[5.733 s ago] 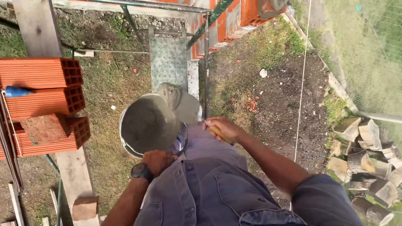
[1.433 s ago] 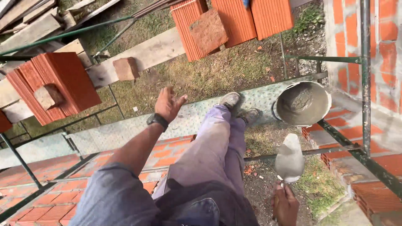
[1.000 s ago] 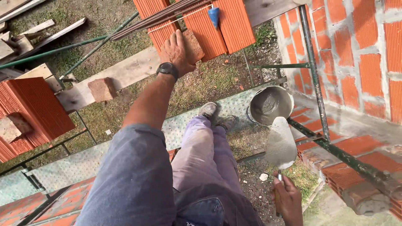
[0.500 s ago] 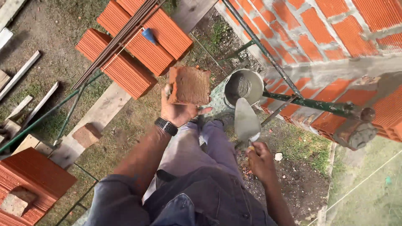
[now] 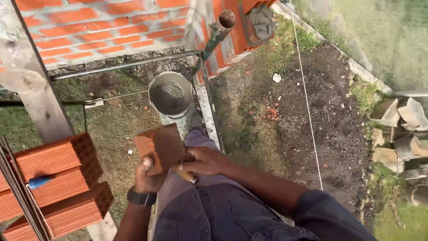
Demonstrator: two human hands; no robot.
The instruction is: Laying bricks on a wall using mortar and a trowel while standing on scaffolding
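**A:** What lies below, from the head view?

**B:** Patchy grass and dark, crumbly soil [image 5: 330, 111], seen from high up on a scaffold. A red brick wall [image 5: 102, 27] with grey mortar joints runs along the top, and a rusty scaffold tube [image 5: 214, 38] slants across its corner. A thin taut string [image 5: 307, 107] crosses the soil.

**A:** And the hands?

**B:** The left hand [image 5: 149, 176] has its grip closed on a rough, broken piece of brick [image 5: 160, 147], reddish-brown and irregular, held over the person's knee. The right hand [image 5: 203, 160] is wrapped shut around a trowel handle [image 5: 187, 175], pale wood with a metal ferrule; the blade is hidden behind the brick, so I cannot tell where it touches.

**A:** What is around them?

**B:** A round metal bucket [image 5: 170, 93], its inside coated with wet grey mortar, stands just ahead of the foot. At the left sit stacked hollow clay blocks [image 5: 53, 178], orange and ribbed, with gridded ends. A grey weathered plank [image 5: 31, 76] leans past them.

**A:** What differs from half a second ago?

**B:** The view has swung round: the wall now sits at the top rather than the right. The brick has come down from beside the bucket to the lap, and the trowel blade, plainly visible before, is now out of sight.
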